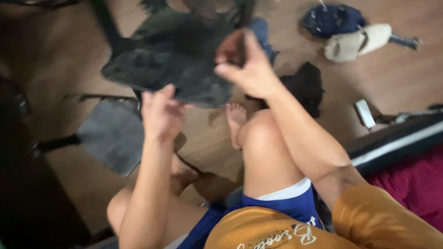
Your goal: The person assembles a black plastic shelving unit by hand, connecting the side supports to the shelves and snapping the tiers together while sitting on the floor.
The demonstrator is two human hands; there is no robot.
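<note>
Head view: person seated on a wooden floor (83, 46), knees bent, both arms raised in front.
Held item: dark grey garment (170, 64), blurred, lifted above the floor between the two hands.
Left hand (159, 113): fingers closed on the garment's lower edge, from beneath.
Right hand (247, 64): pinching the garment's upper right edge between thumb and fingers.
Handling: judged soft, limp and light; it sags between grips, not fragile, not slippery. Best held at hems or corners, two points well apart, so it hangs flat.
Nearby, floor: grey cloth (113, 133) lying flat left of the knees; black clothing (307, 85) beyond the right knee; navy cap (332, 19) and beige slipper (357, 42) at far right, touching.
Right edge: maroon bedding (415, 184) behind a dark frame.
Feet: bare, one foot (235, 120) under the garment.
</note>
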